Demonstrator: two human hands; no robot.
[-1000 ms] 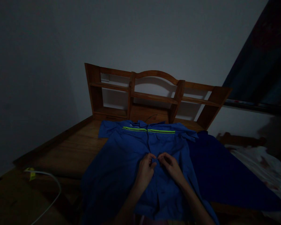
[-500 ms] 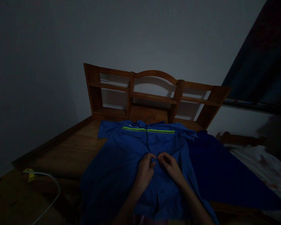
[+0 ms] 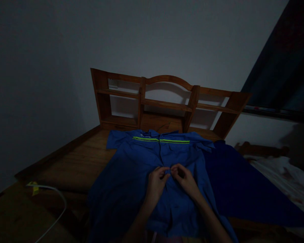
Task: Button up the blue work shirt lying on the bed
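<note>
A blue short-sleeved work shirt point(image 3: 131, 168) lies spread front side up, its collar toward the shelf and a yellow-green stripe across the chest. Midway down its front opening, my left hand point(image 3: 158, 179) pinches the edge of the cloth between thumb and fingers. Close beside it, my right hand point(image 3: 181, 176) also pinches the front edge, its fingertips nearly touching those of the left. Any button between the fingertips is too small and dark to make out. The lower hem hangs near my body.
The shirt rests on a wooden desk point(image 3: 76, 160) with a wooden shelf unit point(image 3: 167, 104) at its back. Dark blue cloth point(image 3: 243, 189) covers the right side. A white cable point(image 3: 62, 195) with a yellow tag curves at the left. White bedding point(image 3: 286, 172) lies at the far right.
My left hand has shifted slightly right and turned, bringing its fingertips closer to the right hand's. The right hand stays almost in place. The shirt lies as before.
</note>
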